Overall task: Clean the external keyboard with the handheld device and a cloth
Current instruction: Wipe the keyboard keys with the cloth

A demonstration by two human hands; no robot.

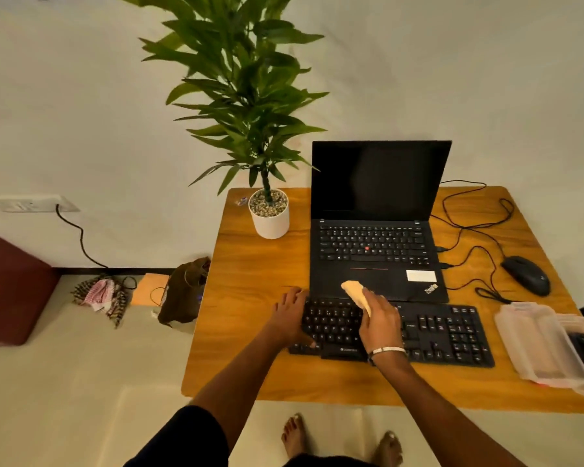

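Bare feet (343, 439) on the pale floor were nearest the cam, just below the near edge of the wooden surface (250, 298). Dark sleeve on the left arm; both forearms reached fwd over the surface.

Left hand (290, 315) lay flat on the left end of the black external keyboard (445, 335), fingers spread and released, thumb on the near-left keys, holding nothing. Right hand (381, 323), w/ a bangle at the wrist, was closed around a folded tan cloth (356, 293), fingers clenched on it; the cloth's free end stuck up past the keyboard's far edge, over the laptop's palm rest. Whether it touched either, can't tell.

Keyboard sat near the front of the surface, directly in front of an open black laptop (378, 210), screen dark. Potted plant (270, 214) in a white pot stood left of the laptop. Black wired mouse (526, 274) was to the right, cables looping behind it. Clear plastic container (533, 342) sat at the right edge w/ a dark object inside, too unclear to ID. Brown bag (182, 291) on the floor left of the surface.
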